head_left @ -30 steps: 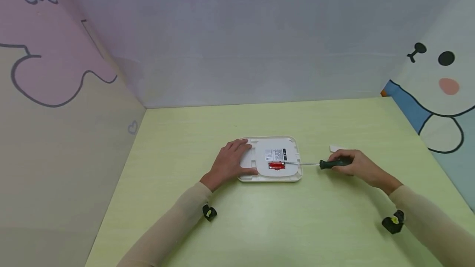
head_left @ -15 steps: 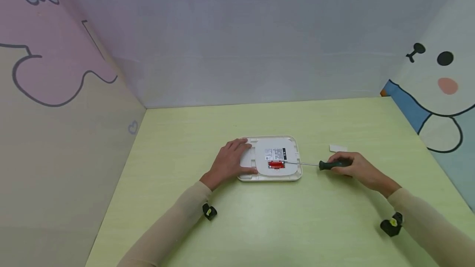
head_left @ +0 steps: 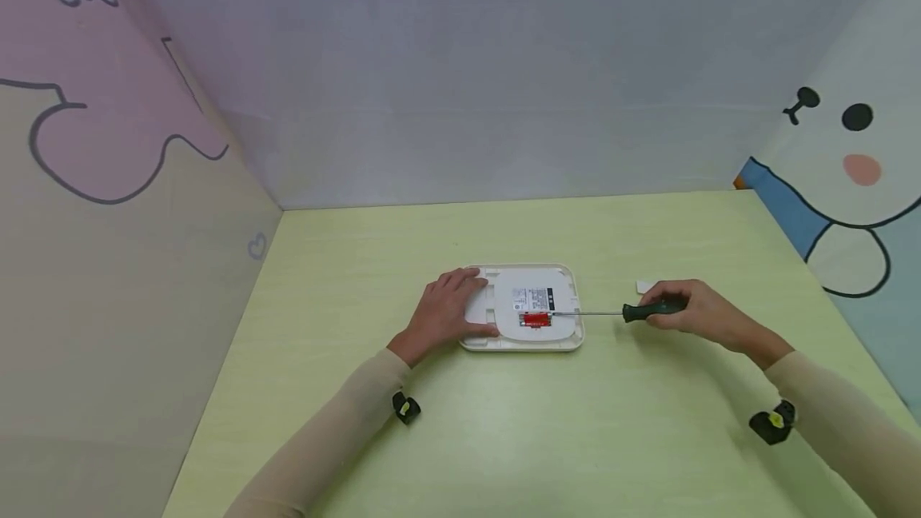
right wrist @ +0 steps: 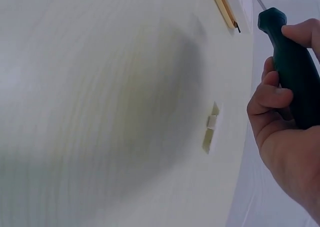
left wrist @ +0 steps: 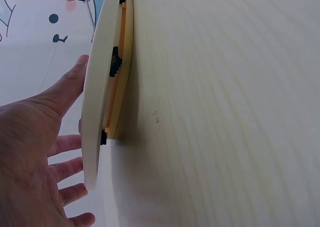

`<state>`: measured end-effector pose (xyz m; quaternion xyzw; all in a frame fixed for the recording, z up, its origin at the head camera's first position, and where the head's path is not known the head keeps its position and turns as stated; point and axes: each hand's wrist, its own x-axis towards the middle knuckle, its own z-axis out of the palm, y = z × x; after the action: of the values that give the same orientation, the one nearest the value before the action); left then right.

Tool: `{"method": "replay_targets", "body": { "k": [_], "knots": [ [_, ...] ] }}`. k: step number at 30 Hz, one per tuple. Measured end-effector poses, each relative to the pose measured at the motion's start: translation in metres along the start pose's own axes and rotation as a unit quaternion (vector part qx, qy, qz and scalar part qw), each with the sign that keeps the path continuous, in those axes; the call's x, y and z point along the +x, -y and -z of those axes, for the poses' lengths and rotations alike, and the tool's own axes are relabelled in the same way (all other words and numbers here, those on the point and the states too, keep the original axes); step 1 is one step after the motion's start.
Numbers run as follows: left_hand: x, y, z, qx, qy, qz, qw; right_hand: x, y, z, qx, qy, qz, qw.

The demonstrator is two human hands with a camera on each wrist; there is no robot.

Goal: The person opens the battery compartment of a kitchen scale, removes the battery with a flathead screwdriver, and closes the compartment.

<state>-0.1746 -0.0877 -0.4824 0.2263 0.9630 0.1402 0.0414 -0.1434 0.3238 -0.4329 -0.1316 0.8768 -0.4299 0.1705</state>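
Two hands: both work at the white device [head_left: 532, 308] on the green table [head_left: 504, 438].
Left hand [head_left: 446, 312]: fingers flat, pressing device's left side.
Right hand [head_left: 701, 314]: fingers wrapped around screwdriver [head_left: 651, 311], tip at device's red battery [head_left: 536, 320].

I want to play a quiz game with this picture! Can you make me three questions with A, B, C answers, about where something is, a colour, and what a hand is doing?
1. Where does the left hand rest?
A. on the white device
B. on the wall
C. in the air

2. What colour is the screwdriver handle?
A. yellow
B. dark green
C. pink

3. What is the right hand doing?
A. lying flat
B. pointing up
C. holding the screwdriver

Answers: 1 A, its fingers lie on the device's left side. 2 B, the handle shows dark green in the head and right wrist views. 3 C, its fingers curl round the handle.
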Motion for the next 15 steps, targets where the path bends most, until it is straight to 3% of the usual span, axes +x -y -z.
{"method": "replay_targets", "body": {
  "k": [15],
  "knots": [
    [0.001, 0.001, -0.002, 0.0, -0.006, -0.002, 1.0, 0.008, 0.052, 0.012, -0.112, 0.026, 0.057, 0.992]
  ]
}}
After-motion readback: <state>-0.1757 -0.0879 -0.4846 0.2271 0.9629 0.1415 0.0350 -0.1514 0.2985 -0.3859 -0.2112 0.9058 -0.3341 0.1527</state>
